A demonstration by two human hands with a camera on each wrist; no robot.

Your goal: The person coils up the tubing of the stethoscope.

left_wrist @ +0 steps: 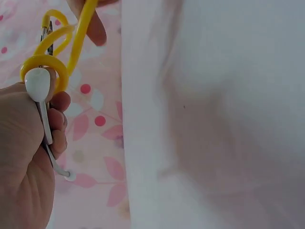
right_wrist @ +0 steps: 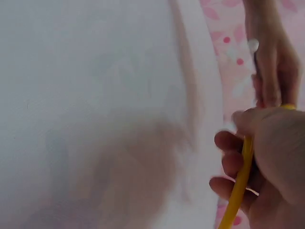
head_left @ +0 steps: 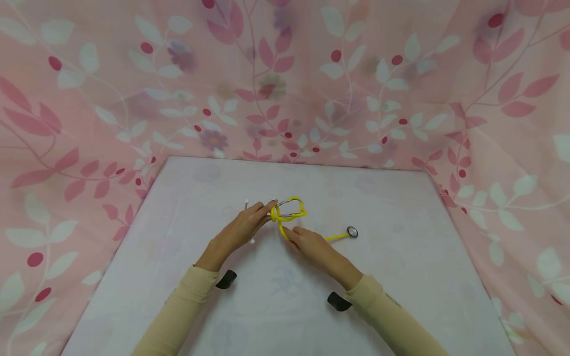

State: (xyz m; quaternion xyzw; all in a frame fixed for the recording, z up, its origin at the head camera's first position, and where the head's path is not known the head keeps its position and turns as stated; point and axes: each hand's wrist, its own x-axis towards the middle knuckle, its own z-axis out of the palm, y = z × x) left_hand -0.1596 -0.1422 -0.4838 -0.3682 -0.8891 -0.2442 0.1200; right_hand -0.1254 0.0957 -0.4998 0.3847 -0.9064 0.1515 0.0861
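A stethoscope with yellow tubing [head_left: 305,213] is held above the table, its tubing looped and wrapped around its metal ear tubes. My left hand [head_left: 240,227] grips the ear tubes near the wrapped part. White ear tips [left_wrist: 37,84] stick out on either side of that hand. Just to the right and lower, my right hand [head_left: 313,247] has its fingers curled round the free length of yellow tubing [right_wrist: 237,202]. Beyond the right hand the tubing runs out to the round chest piece [head_left: 352,232]. The left palm hides part of the ear tubes.
A white-covered table [head_left: 276,306] lies under both hands. Pink floral cloth [head_left: 285,89] hangs behind it and along both sides. Black curved pieces [head_left: 227,280] stick out by each sleeve cuff.
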